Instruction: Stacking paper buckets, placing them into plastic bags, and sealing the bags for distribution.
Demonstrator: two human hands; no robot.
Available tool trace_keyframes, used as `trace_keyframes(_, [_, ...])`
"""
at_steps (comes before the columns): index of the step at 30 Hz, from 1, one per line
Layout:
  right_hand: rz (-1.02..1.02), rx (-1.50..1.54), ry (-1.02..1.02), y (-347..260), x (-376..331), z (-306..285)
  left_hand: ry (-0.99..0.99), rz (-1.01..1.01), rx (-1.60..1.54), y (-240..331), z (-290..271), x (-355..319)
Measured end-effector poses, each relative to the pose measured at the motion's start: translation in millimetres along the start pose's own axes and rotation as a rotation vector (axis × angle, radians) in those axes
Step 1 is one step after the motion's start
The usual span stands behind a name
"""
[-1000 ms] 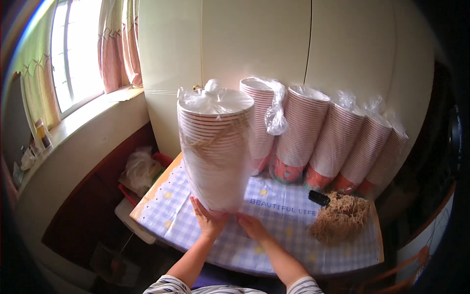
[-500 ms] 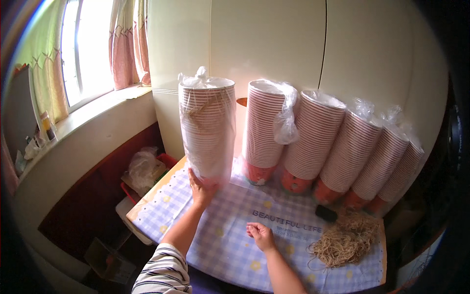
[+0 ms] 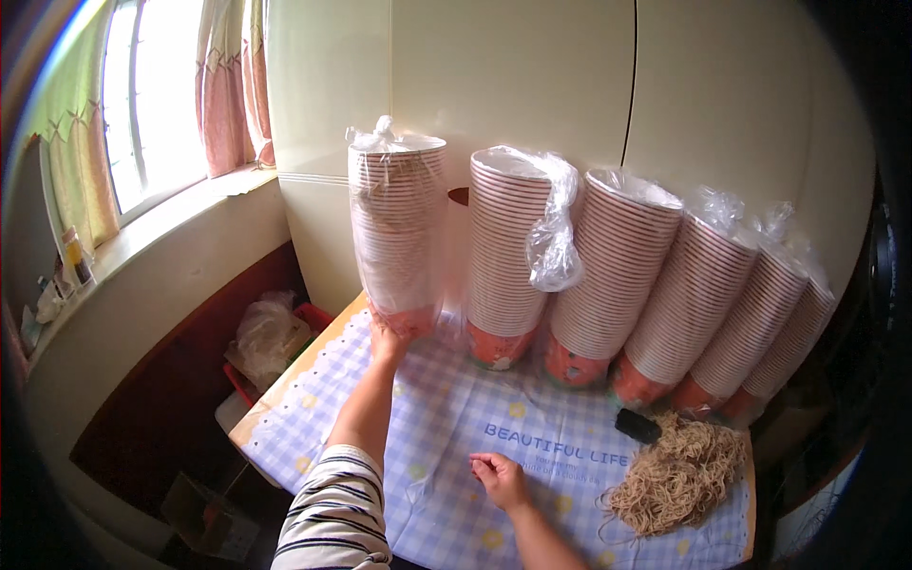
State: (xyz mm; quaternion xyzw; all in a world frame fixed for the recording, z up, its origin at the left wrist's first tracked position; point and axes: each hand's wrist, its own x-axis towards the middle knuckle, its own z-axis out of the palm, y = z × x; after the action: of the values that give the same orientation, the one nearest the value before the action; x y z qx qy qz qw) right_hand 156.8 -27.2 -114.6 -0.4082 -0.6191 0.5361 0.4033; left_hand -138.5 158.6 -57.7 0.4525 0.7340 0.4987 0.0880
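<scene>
My left hand (image 3: 388, 344) grips the bottom of a tall stack of paper cups (image 3: 397, 228) in a clear plastic bag knotted at the top. That stack stands upright at the far left of the table, its lowest cup red and pale rims piled above. Some fingers are hidden against its base. Low over the middle of the tablecloth, my right hand (image 3: 501, 480) has loosely curled fingers, and I see nothing in them. To the right of my left hand's stack is another bagged stack of cups (image 3: 508, 256).
More bagged cup stacks (image 3: 617, 275) line the back right against a pale cabinet (image 3: 513, 76). A heap of tan string (image 3: 679, 475) and a small black object (image 3: 637, 426) lie on the checked tablecloth (image 3: 427, 475). Left of the table is a red container (image 3: 242, 370) with plastic bags.
My left hand has moved the leftmost stack of paper cups back toward the cabinet. My right hand stays low over the cloth with its fingers curled. The view has shifted slightly.
</scene>
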Motion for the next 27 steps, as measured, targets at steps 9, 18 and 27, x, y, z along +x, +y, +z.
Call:
trace_keyframes(9, [-0.069, -0.030, 0.024, -9.6, -0.3, 1.5, 0.089, 0.139, -0.109, -20.5, 12.2, 20.5])
trace_keyframes(18, [-0.094, -0.042, 0.021, -6.8, -1.6, 0.9, 0.008, 0.055, 0.028, -11.4, -7.6, 20.7])
trace_keyframes(27, [-0.090, 0.044, -0.011, -0.5, 1.0, 2.7, -0.044, 0.233, 0.242, -19.5, -9.1, -104.9])
